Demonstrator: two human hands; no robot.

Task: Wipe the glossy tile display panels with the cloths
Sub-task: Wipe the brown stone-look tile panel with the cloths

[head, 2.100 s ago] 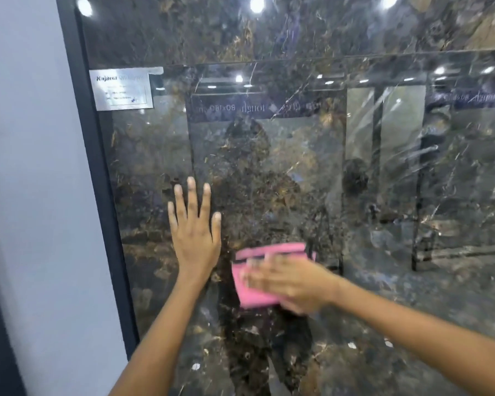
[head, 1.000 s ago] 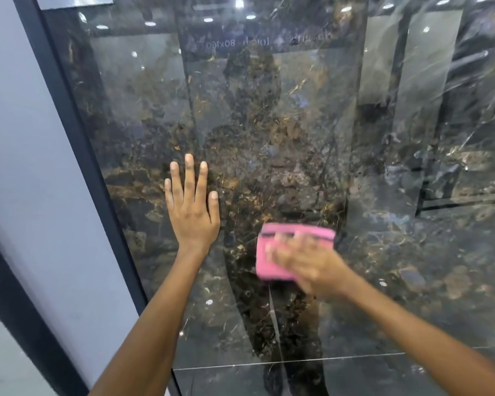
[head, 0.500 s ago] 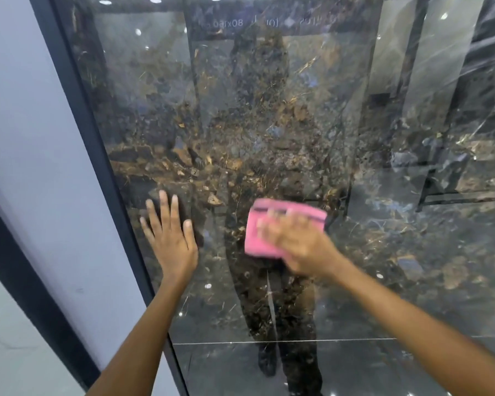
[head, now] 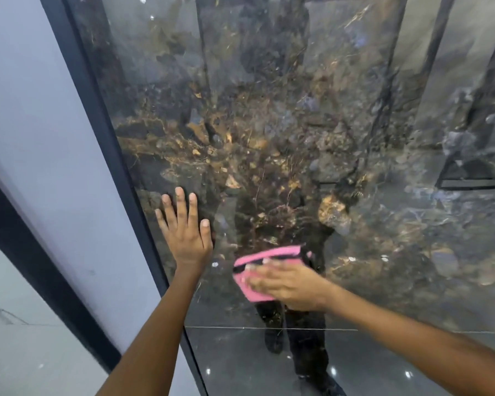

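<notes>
A dark glossy tile panel (head: pixel 312 132) with brown and gold veining fills most of the view and mirrors a standing person. My left hand (head: pixel 187 232) lies flat on it near its left edge, fingers straight and spread. My right hand (head: pixel 286 284) presses a folded pink cloth (head: pixel 250 287) against the panel, low and a little right of the left hand. The fingers cover much of the cloth and look blurred.
A black frame strip (head: pixel 109 144) runs down the panel's left edge, with a pale grey wall (head: pixel 40 124) beside it. A thin horizontal joint (head: pixel 240 327) crosses the panel below my hands. A light floor (head: pixel 20 338) shows at the lower left.
The view has tilted downward along the panel. My right hand and the pink cloth have gone lower and slightly left. My left hand has shifted down the panel too, still flat.
</notes>
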